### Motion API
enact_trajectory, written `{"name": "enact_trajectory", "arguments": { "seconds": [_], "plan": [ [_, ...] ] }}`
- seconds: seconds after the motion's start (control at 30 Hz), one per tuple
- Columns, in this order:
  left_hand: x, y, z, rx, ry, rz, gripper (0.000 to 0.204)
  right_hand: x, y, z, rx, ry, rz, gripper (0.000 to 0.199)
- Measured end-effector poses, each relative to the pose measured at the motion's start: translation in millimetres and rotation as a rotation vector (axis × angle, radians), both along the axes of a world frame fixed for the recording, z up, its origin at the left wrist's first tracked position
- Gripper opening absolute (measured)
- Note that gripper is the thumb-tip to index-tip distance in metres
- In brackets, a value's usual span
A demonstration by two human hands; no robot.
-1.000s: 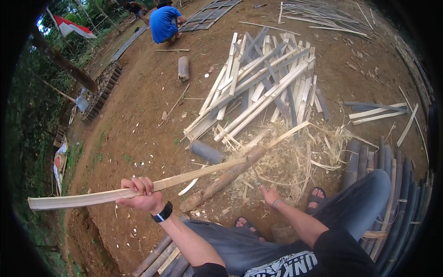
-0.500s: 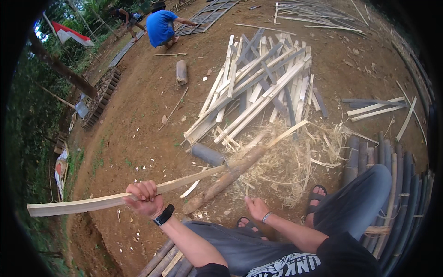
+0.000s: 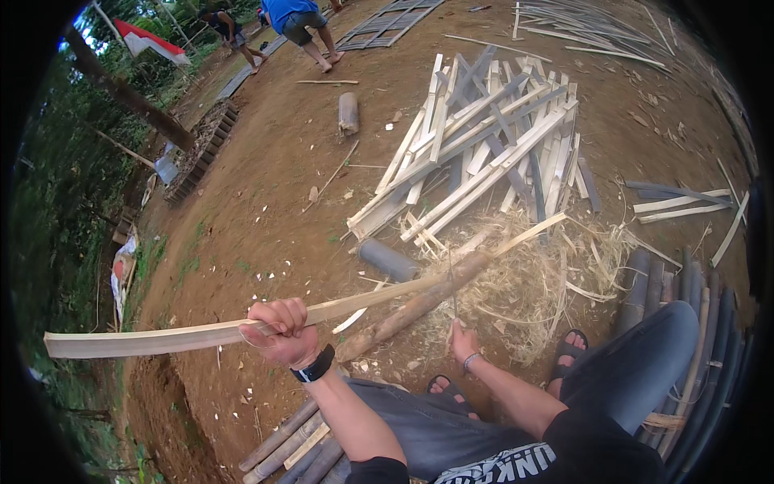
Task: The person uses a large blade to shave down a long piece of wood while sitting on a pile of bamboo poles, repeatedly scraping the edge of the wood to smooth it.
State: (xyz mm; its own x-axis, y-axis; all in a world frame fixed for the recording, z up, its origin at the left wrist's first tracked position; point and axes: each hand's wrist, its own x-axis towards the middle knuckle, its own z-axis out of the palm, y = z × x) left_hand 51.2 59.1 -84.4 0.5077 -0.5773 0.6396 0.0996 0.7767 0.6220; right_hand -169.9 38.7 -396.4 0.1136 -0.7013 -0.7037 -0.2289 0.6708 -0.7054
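Note:
My left hand (image 3: 284, 332), with a dark watch on its wrist, is wrapped around a long pale bamboo strip (image 3: 153, 342). The strip slants away to the right, passing over a brown log (image 3: 403, 310) on the ground, and its far end lies above the shavings. My right hand (image 3: 464, 342) is closed around the near end of a knife (image 3: 454, 300); the handle is hidden in the fist. Its narrow blade points away from me, by the strip where that crosses the log. Whether blade and strip touch, I cannot tell.
Curly shavings (image 3: 524, 315) lie beyond the log, beside a short dark bamboo piece (image 3: 387, 260). Farther off is a heap of split strips (image 3: 484, 153). Bamboo poles (image 3: 709, 355) stand close on my right. Two people, one in a blue shirt (image 3: 289, 10), are at the back.
My right hand has moved forward with the knife, nearer the log. My left hand has risen slightly, still gripping the strip. The blue-shirted person has risen from a squat. The whole view has shifted.

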Motion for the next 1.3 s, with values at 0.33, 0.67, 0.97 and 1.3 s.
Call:
{"name": "enact_trajectory", "arguments": {
  "seconds": [0.33, 0.67, 0.97, 1.3],
  "plan": [
    [8, 5, -1, 0.035, 0.008, 0.063, 0.048, 24, 27, 39, -0.503, -0.091, 0.227, 0.065],
    [13, 9, 0, -0.009, -0.087, -0.262, 0.04, 11, 1, 33, -0.177, -0.233, 0.129, 0.07],
    [-1, -20, 10, -0.143, -0.084, -0.766, 0.028, -21, -17, 25, 0.004, -0.134, 0.066, 0.07],
    [-10, -44, 12, -0.257, -0.002, -0.944, 0.037, -44, -25, -14, 0.143, -0.036, 0.017, 0.064]
  ]
}}
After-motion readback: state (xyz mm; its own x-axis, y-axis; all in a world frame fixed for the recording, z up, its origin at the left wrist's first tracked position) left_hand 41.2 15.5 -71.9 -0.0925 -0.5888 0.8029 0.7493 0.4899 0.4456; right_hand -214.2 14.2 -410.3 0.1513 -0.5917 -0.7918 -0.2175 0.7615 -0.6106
